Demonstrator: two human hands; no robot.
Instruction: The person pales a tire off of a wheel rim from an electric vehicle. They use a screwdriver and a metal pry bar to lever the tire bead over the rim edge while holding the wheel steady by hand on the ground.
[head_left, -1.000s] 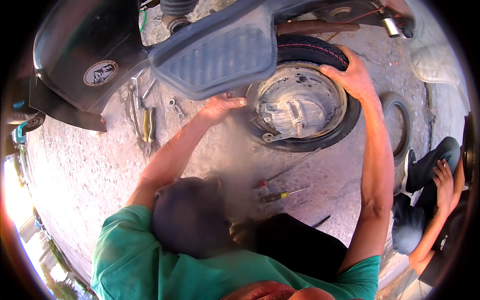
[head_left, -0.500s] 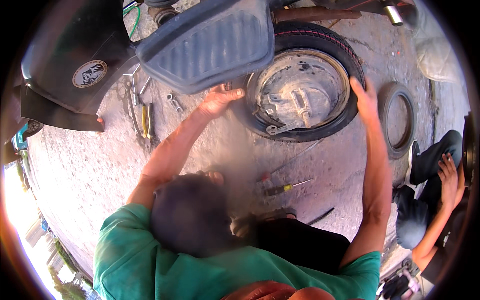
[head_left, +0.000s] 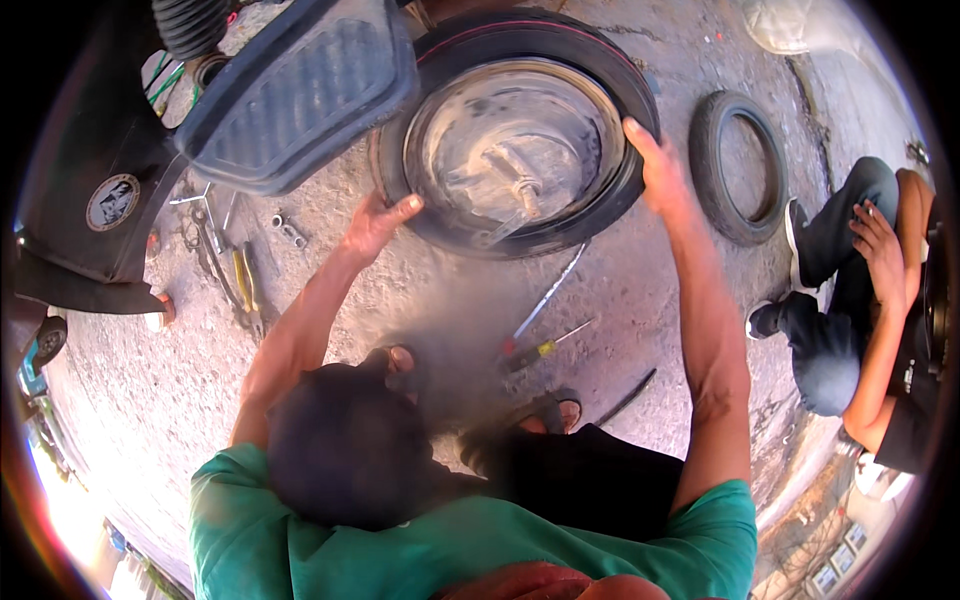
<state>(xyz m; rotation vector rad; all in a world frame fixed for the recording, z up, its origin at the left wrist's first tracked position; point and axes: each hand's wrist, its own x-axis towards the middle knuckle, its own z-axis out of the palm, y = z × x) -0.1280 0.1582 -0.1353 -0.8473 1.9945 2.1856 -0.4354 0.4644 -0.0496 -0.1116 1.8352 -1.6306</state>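
Both my hands grip a small scooter wheel (head_left: 510, 150), with a black tyre, a red stripe on its tread and a dusty metal drum hub with an axle in the middle. My left hand (head_left: 378, 228) is at its lower left edge, thumb stretched along the rim and fingers mostly hidden beneath. On the right side, my right hand (head_left: 655, 168) holds the tyre with its thumb on the sidewall. The wheel lies tilted, drum side up, beside a ribbed grey-blue plastic panel (head_left: 300, 100) that stands over its left edge.
A bare tyre (head_left: 712, 165) lies at the right, near a seated person (head_left: 875, 250). A screwdriver (head_left: 545, 348), a metal rod (head_left: 550, 290) and a dark curved strip (head_left: 628, 395) are before my feet. Pliers (head_left: 246, 280) and a socket piece (head_left: 290, 232) lie left.
The whole view has shifted, so most things sit further left. The wheel has moved slightly away from me, uncovering more of the metal rod. Its hub looks blurred. Both hands keep their hold.
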